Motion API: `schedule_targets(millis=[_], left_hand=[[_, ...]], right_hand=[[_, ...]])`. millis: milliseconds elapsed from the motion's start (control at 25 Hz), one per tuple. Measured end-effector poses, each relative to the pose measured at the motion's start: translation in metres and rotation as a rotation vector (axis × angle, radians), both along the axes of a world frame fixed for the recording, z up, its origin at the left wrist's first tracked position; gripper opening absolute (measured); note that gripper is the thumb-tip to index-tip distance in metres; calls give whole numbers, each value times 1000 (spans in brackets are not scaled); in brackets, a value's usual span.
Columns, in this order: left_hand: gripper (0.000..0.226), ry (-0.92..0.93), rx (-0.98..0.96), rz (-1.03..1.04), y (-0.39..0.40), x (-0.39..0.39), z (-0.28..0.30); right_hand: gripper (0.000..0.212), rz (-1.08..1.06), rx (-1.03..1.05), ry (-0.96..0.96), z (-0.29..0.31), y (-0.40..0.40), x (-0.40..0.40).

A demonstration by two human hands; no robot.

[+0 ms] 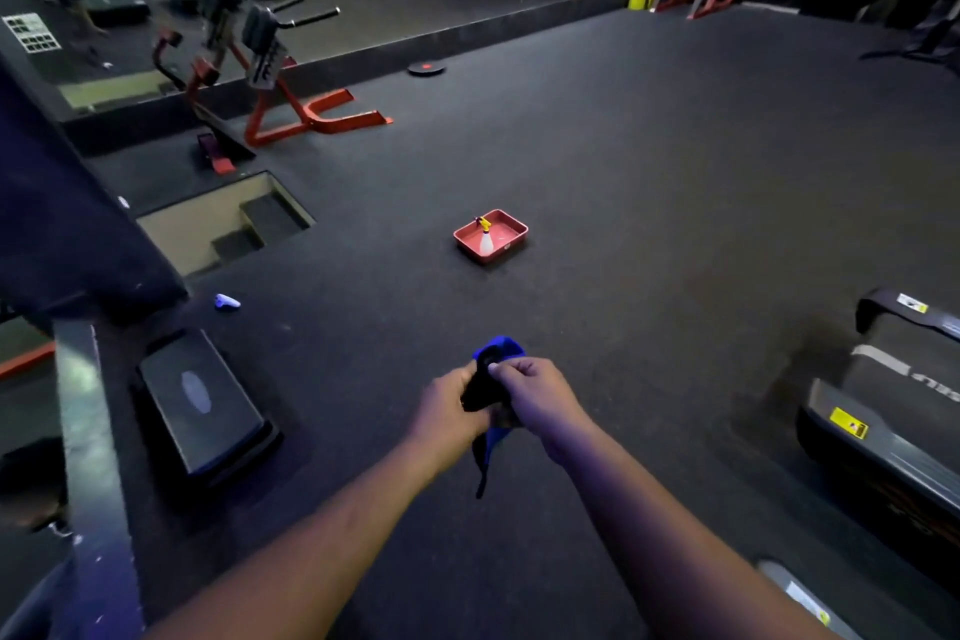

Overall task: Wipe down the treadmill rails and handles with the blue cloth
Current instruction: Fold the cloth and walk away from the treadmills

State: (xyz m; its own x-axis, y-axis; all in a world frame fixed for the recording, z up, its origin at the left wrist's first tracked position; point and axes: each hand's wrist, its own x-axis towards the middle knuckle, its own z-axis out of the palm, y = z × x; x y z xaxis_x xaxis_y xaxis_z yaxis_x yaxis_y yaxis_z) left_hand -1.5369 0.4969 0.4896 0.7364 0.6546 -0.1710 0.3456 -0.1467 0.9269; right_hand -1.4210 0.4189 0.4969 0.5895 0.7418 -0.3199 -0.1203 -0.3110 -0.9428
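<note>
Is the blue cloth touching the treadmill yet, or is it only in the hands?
Apart. The head view shows the blue cloth bunched between the left hand and right hand over bare floor, with the treadmill well off to the right.

Blue cloth (496, 379) bunched between both hands.

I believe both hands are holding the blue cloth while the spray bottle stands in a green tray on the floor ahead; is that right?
Not quite: the head view shows the tray is red, not green. The rest holds: left hand and right hand hold the blue cloth, and the spray bottle stands in it.
</note>
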Motion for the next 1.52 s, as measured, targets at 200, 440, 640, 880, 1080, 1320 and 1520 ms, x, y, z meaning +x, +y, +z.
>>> schedule_targets(millis=[200, 440, 640, 880, 1080, 1320, 1520], left_hand=[[51, 81, 175, 67, 58, 63, -2], [41, -2, 81, 91, 160, 140, 6], [43, -90, 16, -35, 252, 196, 34], [41, -130, 165, -195, 356, 276, 77], [43, -201, 229, -192, 422, 365, 93], [41, -166, 229, -94, 490, 472, 99], [42, -102, 302, -62, 554, 539, 109]], right_hand=[[28, 40, -63, -96, 5, 41, 69], [19, 259, -6, -546, -24, 104, 157], [15, 360, -36, -754, -35, 171, 210], [20, 83, 166, -871, -4, 260, 281], [21, 63, 88, -917, 3, 352, 358], [17, 35, -306, -1171, 1, 421, 483], [26, -10, 26, -1444, 30, 475, 585]])
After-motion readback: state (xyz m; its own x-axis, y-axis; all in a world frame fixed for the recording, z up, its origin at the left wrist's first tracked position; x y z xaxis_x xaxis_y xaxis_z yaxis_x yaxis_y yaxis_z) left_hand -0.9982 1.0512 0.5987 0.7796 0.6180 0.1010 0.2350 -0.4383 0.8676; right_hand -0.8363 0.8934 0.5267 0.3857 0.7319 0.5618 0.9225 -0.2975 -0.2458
